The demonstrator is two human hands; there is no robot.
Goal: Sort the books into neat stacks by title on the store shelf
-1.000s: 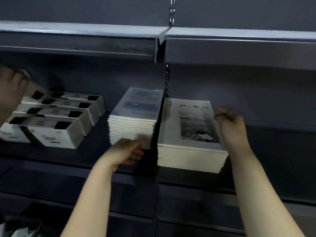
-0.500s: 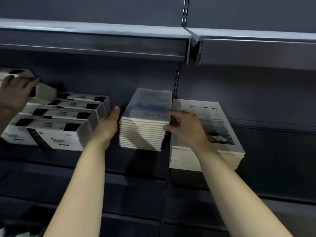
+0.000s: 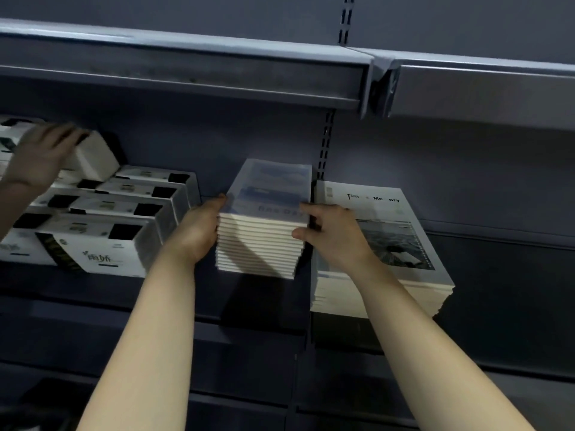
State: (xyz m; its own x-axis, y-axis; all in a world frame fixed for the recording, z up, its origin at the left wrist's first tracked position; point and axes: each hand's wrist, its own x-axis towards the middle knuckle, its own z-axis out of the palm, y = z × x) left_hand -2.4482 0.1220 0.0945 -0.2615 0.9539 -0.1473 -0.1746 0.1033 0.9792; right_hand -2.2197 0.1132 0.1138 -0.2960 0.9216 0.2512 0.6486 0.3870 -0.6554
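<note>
A stack of thin books with pale blue covers (image 3: 261, 241) stands on the dark shelf (image 3: 264, 309) at the middle. My left hand (image 3: 196, 231) presses flat against the stack's left side. My right hand (image 3: 336, 237) grips its right front corner, fingers on the top cover and thumb on the front edge. Just to the right lies a lower, wider stack of white books titled "Time Memory" (image 3: 392, 219); my right wrist hides part of its cover.
Several white boxes with black patches (image 3: 102, 244) lie in stepped rows at the left. Another person's hand (image 3: 40, 157) holds one box above them. An upper shelf (image 3: 186, 73) overhangs everything. A slotted upright (image 3: 325, 144) runs behind the stacks.
My left hand came from the blue stack's front to its left side. My right hand left the white stack and took the blue stack's right corner. The other person's hand lifted a box.
</note>
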